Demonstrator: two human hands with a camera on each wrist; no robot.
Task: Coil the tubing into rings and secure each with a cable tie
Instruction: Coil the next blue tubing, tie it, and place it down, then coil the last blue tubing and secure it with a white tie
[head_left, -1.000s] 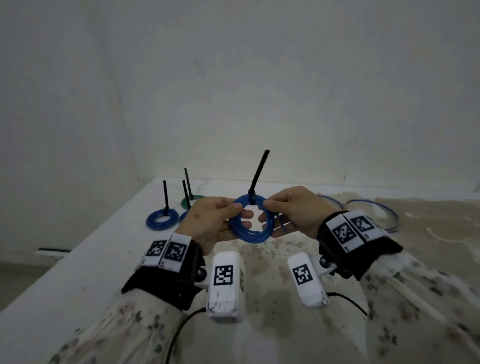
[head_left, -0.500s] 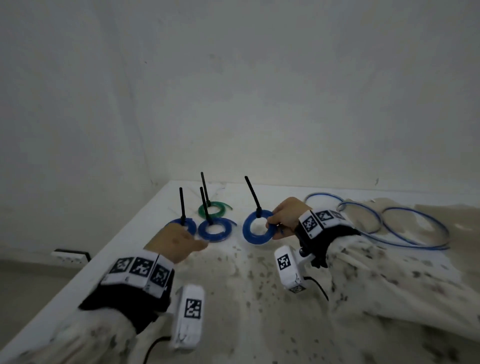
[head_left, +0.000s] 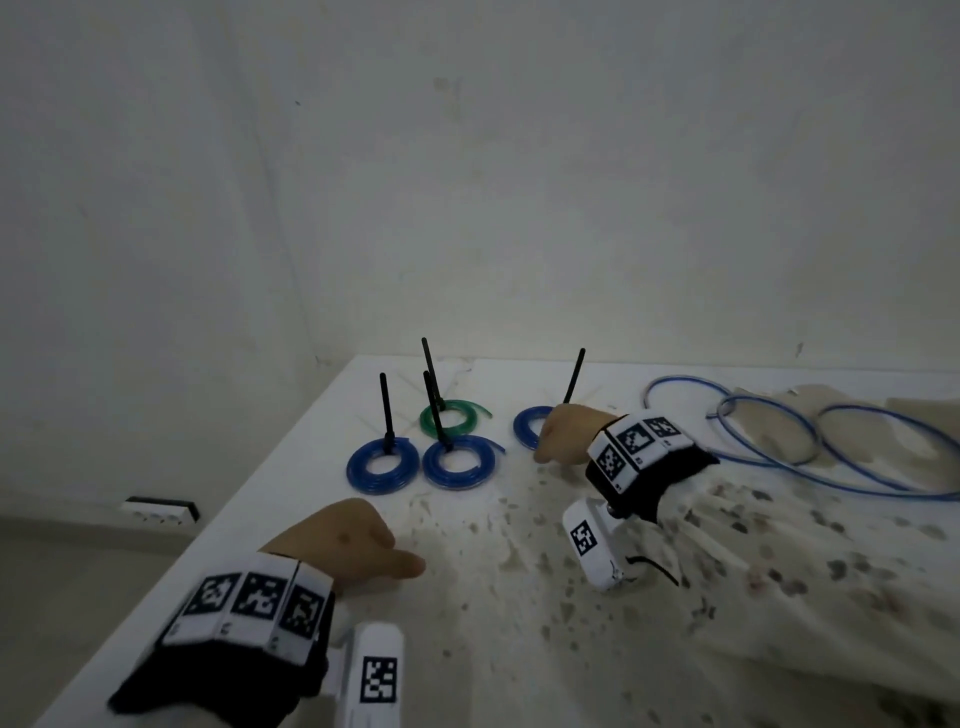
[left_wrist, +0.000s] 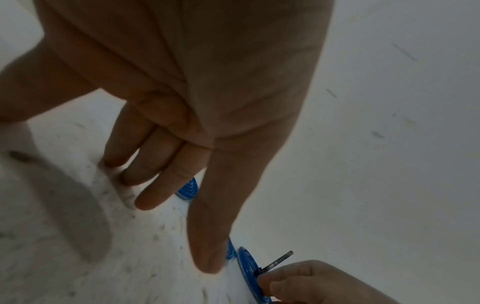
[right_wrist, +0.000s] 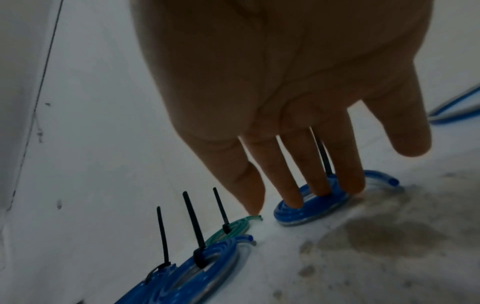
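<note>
Our right hand (head_left: 563, 434) rests on the newest blue ring (head_left: 527, 425), just right of centre in the head view. In the right wrist view its fingers (right_wrist: 291, 170) point straight down, slightly spread, with the tips touching the top of this ring (right_wrist: 311, 207); nothing is pinched or wrapped. The ring's black tie (right_wrist: 323, 156) stands upright between two of the fingers, and in the head view the tie's tail (head_left: 574, 382) rises above the knuckles. The ring lies flat on the white table (head_left: 291, 499).

Our left hand (head_left: 343, 538) sits at lower left of the head view, near the table's left edge, well apart from the rings. The left wrist view shows its fingers (left_wrist: 166, 156) extended and relaxed, holding nothing; the fingertips appear to touch the table, though we cannot tell this for certain.

Three finished rings lie flat in the centre of the head view, each with an upright black tie:
- a blue ring (head_left: 383, 466) at the left;
- a second blue ring (head_left: 458, 463) just beside it on the right;
- a green ring (head_left: 451, 417) behind these two.

At the right edge of the head view, loose blue tubing (head_left: 810, 441) lies in wide loops on the table. Our floral sleeves (head_left: 779, 561) cover the lower right of the frame. A socket strip (head_left: 161, 512) lies on the floor at far left.
</note>
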